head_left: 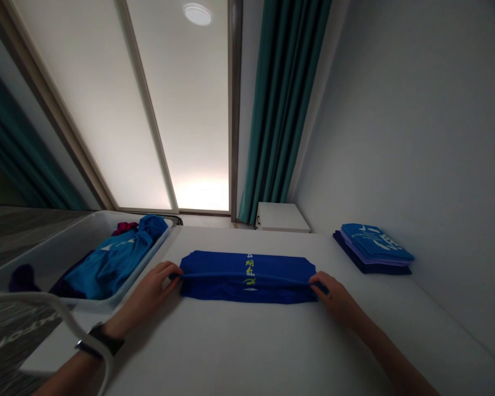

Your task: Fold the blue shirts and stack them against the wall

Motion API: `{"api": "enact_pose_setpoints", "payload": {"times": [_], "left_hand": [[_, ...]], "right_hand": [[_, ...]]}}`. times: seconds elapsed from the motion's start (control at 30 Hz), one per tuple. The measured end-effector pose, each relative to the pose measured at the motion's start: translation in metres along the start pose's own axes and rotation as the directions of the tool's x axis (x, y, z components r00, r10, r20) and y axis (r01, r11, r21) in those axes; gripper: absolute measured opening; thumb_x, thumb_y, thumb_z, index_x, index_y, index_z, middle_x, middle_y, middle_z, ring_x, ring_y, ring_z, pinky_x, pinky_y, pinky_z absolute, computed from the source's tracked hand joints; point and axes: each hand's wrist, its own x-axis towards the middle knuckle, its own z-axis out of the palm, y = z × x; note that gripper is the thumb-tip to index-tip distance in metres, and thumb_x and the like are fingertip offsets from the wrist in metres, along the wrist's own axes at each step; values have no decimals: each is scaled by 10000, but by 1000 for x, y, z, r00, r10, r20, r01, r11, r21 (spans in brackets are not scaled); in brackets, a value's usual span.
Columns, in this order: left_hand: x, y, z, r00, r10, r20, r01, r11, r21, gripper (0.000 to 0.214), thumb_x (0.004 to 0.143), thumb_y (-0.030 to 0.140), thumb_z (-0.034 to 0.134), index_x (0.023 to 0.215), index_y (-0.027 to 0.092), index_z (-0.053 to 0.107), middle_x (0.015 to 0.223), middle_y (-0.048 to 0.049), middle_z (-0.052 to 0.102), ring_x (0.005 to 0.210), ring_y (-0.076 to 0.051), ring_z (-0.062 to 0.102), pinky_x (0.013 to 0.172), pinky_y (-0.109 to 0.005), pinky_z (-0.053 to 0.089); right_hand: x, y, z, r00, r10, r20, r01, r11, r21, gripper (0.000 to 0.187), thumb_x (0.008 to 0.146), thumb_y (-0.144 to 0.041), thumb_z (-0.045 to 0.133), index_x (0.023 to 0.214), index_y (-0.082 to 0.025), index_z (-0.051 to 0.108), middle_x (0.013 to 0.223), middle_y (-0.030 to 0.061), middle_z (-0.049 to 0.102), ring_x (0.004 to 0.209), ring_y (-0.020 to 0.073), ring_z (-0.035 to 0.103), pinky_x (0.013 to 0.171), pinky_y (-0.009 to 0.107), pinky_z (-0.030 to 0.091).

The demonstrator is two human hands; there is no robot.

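A dark blue printed T-shirt (218, 264), folded into a wide strip, lies across the white table (247, 341). Yellow-green and white lettering runs down its middle. My left hand (160, 283) pinches the strip's left end, fingers closed on a fold of the cloth. At the opposite end my right hand (328, 291) grips the same fold between thumb and fingers. The fold is drawn straight between both hands, slightly raised over the cloth beneath. A dark watch band (107, 338) circles my left wrist.
Left of the table, a white plastic bin (86, 225) holds crumpled blue, dark and red clothes (111, 258). Several folded garments (373, 247) are stacked at the right by the wall. A white cabinet (282, 216) stands beyond the far edge; a pale cable (61, 311) crosses the lower left.
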Motion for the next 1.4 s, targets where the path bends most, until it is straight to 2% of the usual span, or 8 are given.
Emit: {"api": "enact_pose_setpoints", "payload": {"times": [0.17, 0.37, 0.63, 0.87, 1.03, 1.13, 1.23, 1.4], "left_hand": [[-28, 1, 3, 999, 1, 39, 0, 1000, -15, 198, 903, 352, 471, 897, 213, 613, 985, -63, 632, 900, -210, 625, 812, -323, 520], [-33, -5, 8, 999, 25, 21, -25, 999, 23, 182, 909, 330, 468, 889, 216, 608, 998, -62, 629, 919, -208, 620, 822, -317, 515], [-34, -9, 13, 998, 51, -19, -50, 998, 47, 173, 916, 323, 462, 893, 225, 602, 989, -56, 627, 898, -205, 625, 795, -305, 515], [-38, -6, 8, 992, 124, -3, -121, 970, 211, 187, 900, 250, 449, 949, 232, 629, 1042, -55, 648, 957, -221, 628, 841, -343, 495], [-21, 40, 20, 962, 271, -29, -246, 909, 337, 352, 943, 273, 424, 1264, 214, 555, 1286, -81, 606, 1187, -258, 550, 1033, -436, 399], [6, 83, 45, 943, 324, 80, -333, 893, 302, 470, 980, 311, 382, 1433, 189, 395, 1437, -89, 495, 1311, -237, 461, 1093, -415, 363], [34, 116, 75, 924, 352, 150, -380, 895, 234, 492, 992, 320, 342, 1467, 191, 349, 1491, -73, 433, 1377, -219, 385, 1129, -412, 328], [53, 127, 110, 937, 297, 183, -334, 916, 222, 502, 983, 322, 338, 1455, 159, 380, 1509, -95, 398, 1398, -223, 353, 1138, -417, 311]], "right_hand": [[-25, 6, 8, 996, -87, 3, 87, 996, 6, 154, 816, -151, 436, 865, -236, 556, 1009, 80, 630, 984, 221, 604, 875, 380, 503], [-30, 9, 11, 990, -137, -34, 133, 984, -119, 231, 772, -95, 475, 948, -222, 554, 1049, 90, 602, 1005, 229, 584, 882, 390, 504], [-26, 8, 9, 911, -394, -117, 325, 865, -383, 253, 840, -27, 395, 892, -201, 570, 910, 78, 593, 863, 209, 577, 762, 337, 501], [-33, 4, 2, 934, -354, -45, 306, 859, -411, 338, 712, 33, 391, 857, -194, 596, 952, 87, 607, 931, 218, 583, 818, 363, 495], [-22, -25, 18, 953, -288, -93, 221, 874, -433, 299, 870, -110, 402, 1025, -174, 650, 1077, 117, 635, 1043, 242, 580, 956, 424, 445], [1, -64, 44, 979, -188, -80, 133, 884, -448, 401, 931, -173, 362, 1266, -135, 578, 1253, 143, 605, 1185, 259, 527, 1049, 429, 376], [27, -98, 70, 998, -70, 5, 66, 904, -423, 480, 952, -202, 319, 1401, -109, 461, 1436, 143, 479, 1334, 254, 408, 1132, 426, 263], [49, -111, 95, 985, 106, 138, -47, 925, -376, 561, 967, -326, 292, 1476, -96, 347, 1549, 125, 298, 1442, 247, 226, 1171, 447, 153]]}}
